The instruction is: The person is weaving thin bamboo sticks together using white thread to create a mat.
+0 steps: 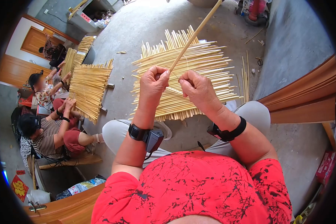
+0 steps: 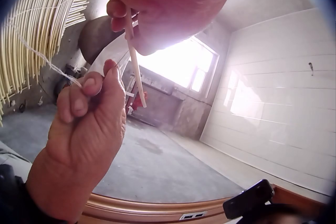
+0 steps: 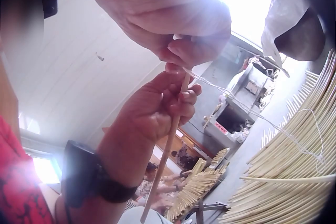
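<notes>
My left hand (image 1: pixel 153 84) grips a long, thin pale stalk (image 1: pixel 196 33) near one end, and the stalk slants up and away to the right in the head view. Close beside it, my right hand (image 1: pixel 201 91) pinches a white string (image 3: pixel 226 91) between thumb and curled fingers. From there the string runs down to a mat of stalks (image 1: pixel 156 65), whose pale rods lie side by side on the floor in front of my knees. In the left wrist view the string (image 2: pixel 50 65) looks twisted from thin strands. The left palm is hidden.
Several loose stalks (image 1: pixel 245 80) lie on the floor right of the mat. Leftward, two seated people work at another stalk mat (image 1: pixel 89 87) on a low support, with a further person behind. A wooden door frame (image 1: pixel 302 97) stands close on the right.
</notes>
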A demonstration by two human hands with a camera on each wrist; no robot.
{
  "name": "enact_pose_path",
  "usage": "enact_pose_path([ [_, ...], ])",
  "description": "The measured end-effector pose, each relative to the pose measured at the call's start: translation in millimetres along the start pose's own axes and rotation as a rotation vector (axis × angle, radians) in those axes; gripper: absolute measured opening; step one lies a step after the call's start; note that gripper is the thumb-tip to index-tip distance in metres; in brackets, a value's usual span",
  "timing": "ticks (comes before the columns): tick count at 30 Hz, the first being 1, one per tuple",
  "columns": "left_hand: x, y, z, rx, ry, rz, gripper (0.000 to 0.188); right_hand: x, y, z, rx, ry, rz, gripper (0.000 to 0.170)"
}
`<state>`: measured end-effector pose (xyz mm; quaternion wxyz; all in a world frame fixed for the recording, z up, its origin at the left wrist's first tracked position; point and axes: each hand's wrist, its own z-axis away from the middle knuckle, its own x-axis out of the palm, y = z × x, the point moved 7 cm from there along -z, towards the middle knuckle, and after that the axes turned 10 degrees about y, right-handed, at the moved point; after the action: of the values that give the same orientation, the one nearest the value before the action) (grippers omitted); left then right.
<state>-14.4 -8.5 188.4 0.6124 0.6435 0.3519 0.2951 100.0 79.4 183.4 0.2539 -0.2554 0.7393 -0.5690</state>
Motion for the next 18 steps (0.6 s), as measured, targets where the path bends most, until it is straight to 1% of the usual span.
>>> enact_pose_path([
  [18, 0.1, -2.8, 1.4, -0.003, -0.002, -0.015, 0.013, -1.9, -0.6, 0.6, 0.002, -0.011, 0.025, 0.009],
])
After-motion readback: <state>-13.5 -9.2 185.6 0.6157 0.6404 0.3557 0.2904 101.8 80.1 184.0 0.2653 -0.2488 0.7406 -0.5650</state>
